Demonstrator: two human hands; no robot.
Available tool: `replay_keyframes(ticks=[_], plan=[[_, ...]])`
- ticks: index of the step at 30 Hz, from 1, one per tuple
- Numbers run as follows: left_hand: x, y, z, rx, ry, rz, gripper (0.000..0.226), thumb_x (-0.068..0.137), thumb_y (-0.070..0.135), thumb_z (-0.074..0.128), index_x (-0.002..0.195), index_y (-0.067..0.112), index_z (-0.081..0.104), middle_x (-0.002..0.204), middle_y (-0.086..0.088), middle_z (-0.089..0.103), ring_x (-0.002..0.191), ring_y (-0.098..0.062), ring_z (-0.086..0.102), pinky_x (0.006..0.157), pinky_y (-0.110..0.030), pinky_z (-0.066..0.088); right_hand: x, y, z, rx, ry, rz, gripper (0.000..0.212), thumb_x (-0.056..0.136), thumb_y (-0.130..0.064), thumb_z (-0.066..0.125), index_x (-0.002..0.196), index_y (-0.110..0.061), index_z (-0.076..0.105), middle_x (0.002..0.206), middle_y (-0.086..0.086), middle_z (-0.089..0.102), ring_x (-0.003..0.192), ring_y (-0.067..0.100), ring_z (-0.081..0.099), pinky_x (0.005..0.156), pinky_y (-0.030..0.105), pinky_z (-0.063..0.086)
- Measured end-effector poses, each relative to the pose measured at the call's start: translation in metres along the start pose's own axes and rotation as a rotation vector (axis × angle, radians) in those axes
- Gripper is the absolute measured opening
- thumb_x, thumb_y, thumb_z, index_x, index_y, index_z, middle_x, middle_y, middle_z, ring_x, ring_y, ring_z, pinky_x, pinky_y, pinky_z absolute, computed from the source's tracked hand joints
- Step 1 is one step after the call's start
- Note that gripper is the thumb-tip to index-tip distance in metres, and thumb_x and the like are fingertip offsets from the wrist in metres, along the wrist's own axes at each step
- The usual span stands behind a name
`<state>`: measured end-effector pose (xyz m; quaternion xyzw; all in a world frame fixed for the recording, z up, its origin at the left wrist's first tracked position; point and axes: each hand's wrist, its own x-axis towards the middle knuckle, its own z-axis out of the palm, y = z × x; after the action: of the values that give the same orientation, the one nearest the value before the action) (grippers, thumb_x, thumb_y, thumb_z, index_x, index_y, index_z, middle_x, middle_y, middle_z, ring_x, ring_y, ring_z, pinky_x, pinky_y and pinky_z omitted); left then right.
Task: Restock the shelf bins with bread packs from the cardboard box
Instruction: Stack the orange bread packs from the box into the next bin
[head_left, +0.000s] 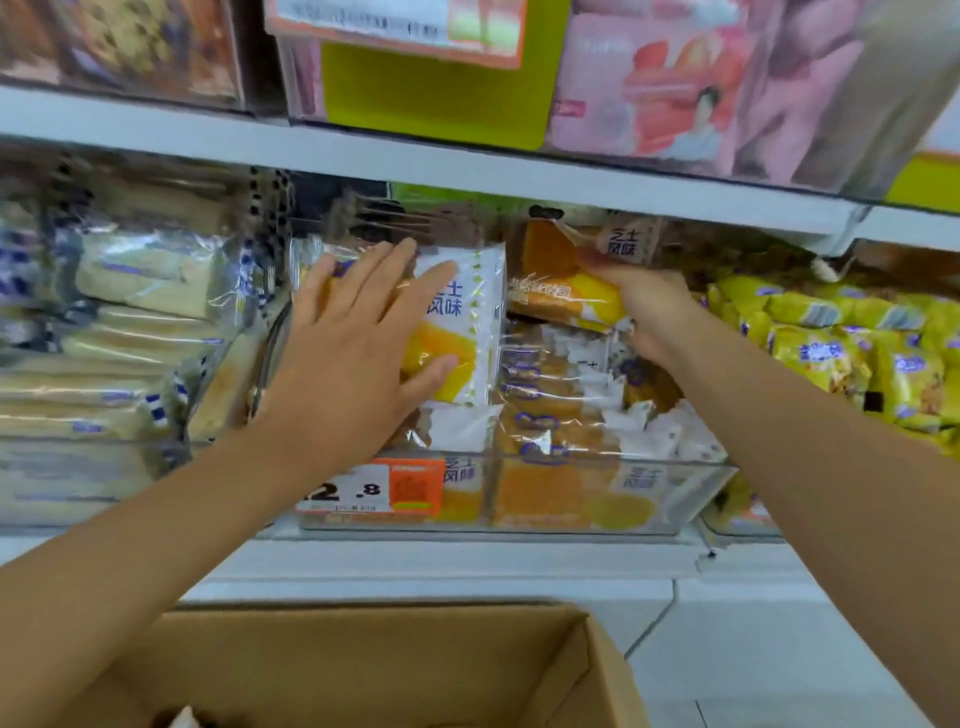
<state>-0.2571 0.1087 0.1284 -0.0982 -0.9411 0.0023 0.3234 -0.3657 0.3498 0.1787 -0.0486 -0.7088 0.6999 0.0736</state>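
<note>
A clear plastic shelf bin (691, 493) in the middle of the shelf holds several white-and-yellow bread packs. My left hand (358, 338) lies flat, fingers spread, against an upright bread pack (467, 322) in the bin's left half. My right hand (649, 306) grips another bread pack (561, 275) by its right end, held just above the stacked packs in the bin's right half. The cardboard box (597, 670) stands open below my arms at the bottom; most of its inside is out of view.
Pale sliced cake packs (130, 322) fill the space left of the bin. Yellow snack packs (857, 353) lie to the right. An orange price tag (374, 491) hangs on the bin's front. A shelf board (467, 171) runs close above, carrying pink and green boxes.
</note>
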Motion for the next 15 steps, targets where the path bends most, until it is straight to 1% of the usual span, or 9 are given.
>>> replay_keyframes(ticks=[2, 5, 7, 9, 11, 12, 14, 15], plan=[[0.000, 0.001, 0.000, -0.009, 0.001, 0.000, 0.066, 0.094, 0.060, 0.030, 0.152, 0.030, 0.024, 0.160, -0.005, 0.027, 0.148, -0.022, 0.023, 0.120, -0.049, 0.011, 0.005, 0.002, 0.005, -0.121, -0.032, -0.001, 0.088, 0.063, -0.038, 0.089, 0.135, -0.004, 0.050, 0.136, 0.005, 0.056, 0.128, 0.022, 0.050, 0.109, 0.035, 0.035], [-0.001, 0.002, -0.001, -0.018, 0.007, 0.005, 0.065, 0.094, 0.059, 0.029, 0.152, 0.030, 0.026, 0.159, -0.005, 0.029, 0.147, -0.021, 0.025, 0.120, -0.048, 0.009, 0.013, 0.006, 0.006, -0.251, -0.051, -0.068, 0.076, 0.076, -0.035, 0.080, 0.138, -0.005, 0.046, 0.140, 0.006, 0.052, 0.132, 0.020, 0.045, 0.110, 0.024, 0.033], [-0.001, 0.002, -0.001, -0.023, 0.014, 0.007, 0.065, 0.094, 0.058, 0.029, 0.152, 0.029, 0.027, 0.159, -0.005, 0.030, 0.146, -0.021, 0.026, 0.120, -0.047, 0.009, 0.014, 0.004, 0.005, -0.344, -0.104, -0.076, 0.070, 0.085, -0.039, 0.070, 0.141, -0.008, 0.042, 0.147, 0.006, 0.046, 0.138, 0.021, 0.039, 0.112, 0.022, 0.028], [-0.001, 0.002, -0.001, -0.024, 0.023, 0.009, 0.064, 0.095, 0.058, 0.030, 0.152, 0.028, 0.027, 0.158, -0.005, 0.031, 0.146, -0.022, 0.027, 0.120, -0.047, 0.009, 0.013, 0.003, 0.002, -0.477, -0.125, -0.086, 0.070, 0.087, -0.049, 0.064, 0.141, -0.009, 0.044, 0.149, 0.007, 0.043, 0.138, 0.023, 0.038, 0.111, 0.026, 0.029], [-0.001, 0.002, 0.000, -0.026, 0.030, 0.009, 0.064, 0.095, 0.058, 0.031, 0.152, 0.028, 0.028, 0.158, -0.005, 0.032, 0.145, -0.022, 0.028, 0.119, -0.048, 0.010, 0.011, 0.005, 0.000, -0.597, -0.119, -0.064, 0.078, 0.084, -0.058, 0.062, 0.138, -0.004, 0.046, 0.147, 0.011, 0.045, 0.134, 0.027, 0.042, 0.105, 0.031, 0.035], [-0.001, 0.002, 0.000, -0.026, 0.033, 0.009, 0.064, 0.095, 0.058, 0.031, 0.151, 0.028, 0.028, 0.157, -0.006, 0.032, 0.145, -0.022, 0.029, 0.119, -0.048, 0.010, 0.010, 0.008, 0.000, -0.628, -0.096, -0.062, 0.080, 0.082, -0.061, 0.063, 0.135, -0.002, 0.049, 0.142, 0.012, 0.048, 0.131, 0.028, 0.045, 0.102, 0.032, 0.038], [-0.001, 0.002, 0.000, -0.027, 0.041, 0.011, 0.064, 0.095, 0.057, 0.032, 0.151, 0.028, 0.029, 0.157, -0.006, 0.033, 0.145, -0.022, 0.029, 0.119, -0.048, 0.011, 0.010, 0.013, -0.002, -0.596, -0.022, -0.090, 0.076, 0.077, -0.063, 0.067, 0.117, 0.001, 0.058, 0.125, 0.012, 0.060, 0.119, 0.029, 0.055, 0.093, 0.033, 0.044], [-0.001, 0.002, 0.000, -0.027, 0.043, 0.013, 0.064, 0.095, 0.057, 0.032, 0.151, 0.027, 0.029, 0.157, -0.006, 0.033, 0.145, -0.022, 0.029, 0.119, -0.048, 0.011, 0.009, 0.016, -0.004, -0.596, 0.014, -0.135, 0.077, 0.074, -0.064, 0.069, 0.114, 0.001, 0.060, 0.119, 0.014, 0.064, 0.113, 0.030, 0.059, 0.091, 0.034, 0.049]])
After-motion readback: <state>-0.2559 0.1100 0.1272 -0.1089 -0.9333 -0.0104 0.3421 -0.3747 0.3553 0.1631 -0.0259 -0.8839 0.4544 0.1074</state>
